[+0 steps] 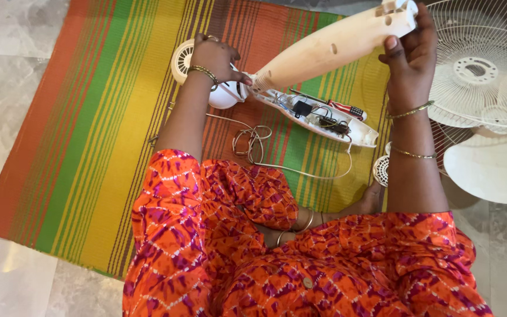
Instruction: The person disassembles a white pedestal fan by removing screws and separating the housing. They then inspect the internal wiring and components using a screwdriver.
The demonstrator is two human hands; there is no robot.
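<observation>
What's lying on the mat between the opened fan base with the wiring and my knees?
In the head view, a loosely coiled white cord lies on the striped mat there.

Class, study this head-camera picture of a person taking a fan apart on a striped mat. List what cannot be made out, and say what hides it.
- Motor housing, head view: mostly covered by the left hand.
- Top end of the cream cover: cut by the upper edge and wrapped by the right hand.
- Fan grille: cut off by the right edge.
- Wiring in the open base: too small to trace.

Bright, even daylight; soft shadows; faint glare on the marble floor [13, 267] at eight o'clock; sharp focus throughout.
</observation>
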